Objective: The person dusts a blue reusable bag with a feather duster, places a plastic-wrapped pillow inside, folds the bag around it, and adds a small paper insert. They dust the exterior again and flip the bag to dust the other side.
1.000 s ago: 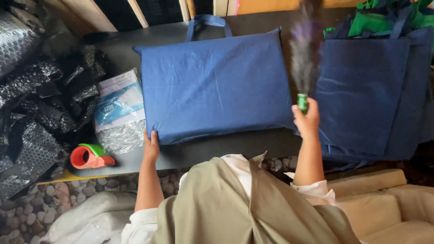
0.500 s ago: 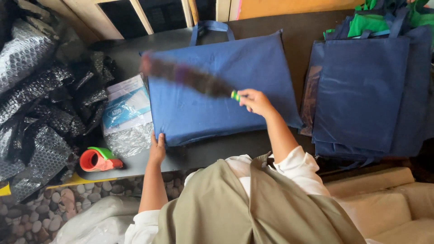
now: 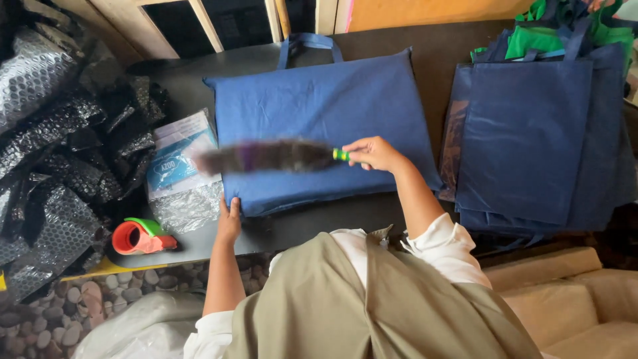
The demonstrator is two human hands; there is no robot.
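Note:
A padded blue cloth bag (image 3: pixel 319 106) with handles lies flat on the dark table (image 3: pixel 306 229). My right hand (image 3: pixel 372 153) grips the green handle of a dark feather duster (image 3: pixel 266 157), whose blurred head stretches left across the bag's lower part. My left hand (image 3: pixel 229 223) presses on the bag's near left corner, fingers spread flat.
A stack of flat navy bags (image 3: pixel 531 139) lies to the right, with green bags (image 3: pixel 565 26) behind it. Black bubble wrap (image 3: pixel 53 146) is heaped at the left, beside a plastic-wrapped packet (image 3: pixel 179 173) and a red tape dispenser (image 3: pixel 139 237). Pebbled floor shows below.
My right hand has swept the duster from upright at the bag's right edge, down and leftward across the bag. My left hand has stayed on the corner.

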